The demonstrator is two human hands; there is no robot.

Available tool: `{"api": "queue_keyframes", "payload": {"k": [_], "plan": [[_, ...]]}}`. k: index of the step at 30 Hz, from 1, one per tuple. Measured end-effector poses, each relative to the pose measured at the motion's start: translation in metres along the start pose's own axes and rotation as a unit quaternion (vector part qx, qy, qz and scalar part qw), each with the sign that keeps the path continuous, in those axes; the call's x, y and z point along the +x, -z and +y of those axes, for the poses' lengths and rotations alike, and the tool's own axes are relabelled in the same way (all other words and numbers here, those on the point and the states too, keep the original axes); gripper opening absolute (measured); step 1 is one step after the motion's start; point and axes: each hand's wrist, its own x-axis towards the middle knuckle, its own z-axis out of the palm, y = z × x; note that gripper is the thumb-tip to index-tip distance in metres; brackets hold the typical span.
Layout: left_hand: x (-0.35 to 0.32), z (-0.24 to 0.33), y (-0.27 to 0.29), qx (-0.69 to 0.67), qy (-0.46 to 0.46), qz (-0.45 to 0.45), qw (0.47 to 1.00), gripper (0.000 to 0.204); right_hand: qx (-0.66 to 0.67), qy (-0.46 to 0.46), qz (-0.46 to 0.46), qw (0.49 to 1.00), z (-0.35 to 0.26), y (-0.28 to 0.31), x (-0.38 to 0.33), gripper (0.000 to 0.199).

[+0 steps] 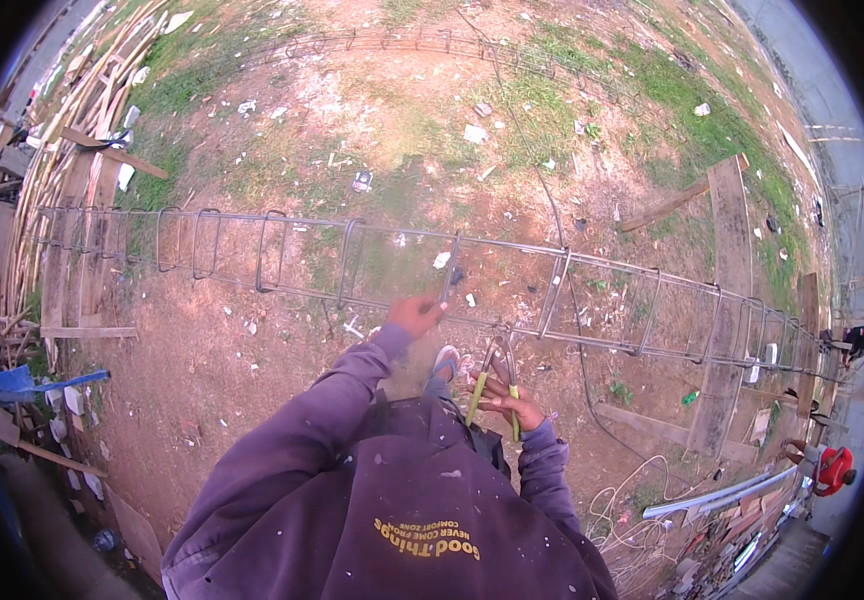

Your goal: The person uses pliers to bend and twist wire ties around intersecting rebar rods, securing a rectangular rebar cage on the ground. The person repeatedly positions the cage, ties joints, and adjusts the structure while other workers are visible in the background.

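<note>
A person is working on a long rebar cage (352, 265) lying across bare ground.

The left hand (414, 315) is gripping a cage bar; the right hand (507, 398), fingers closed, is holding yellow-handled pincers (487, 375) beside it. Wooden planks (727, 300) are lying underneath.

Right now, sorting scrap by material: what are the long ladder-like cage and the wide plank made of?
Long ladder-like cage: likely steel rebar, thin dull grey-brown bars with bent loops. Wide plank: seemingly raw wood, weathered grey-brown, unpainted.
</note>
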Motion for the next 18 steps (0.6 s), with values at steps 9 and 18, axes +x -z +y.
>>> {"api": "queue_keyframes", "payload": {"k": [9,18], "plan": [[0.051,-0.013,-0.023,-0.095,0.141,0.051,0.984,0.070,-0.110,0.086,0.127,0.982,-0.032,0.020,-0.028,0.068],[0.124,-0.021,-0.047,-0.213,0.142,-0.074,0.964,0.058,-0.249,0.069,0.277,0.925,0.004,0.019,-0.027,0.053]]}}
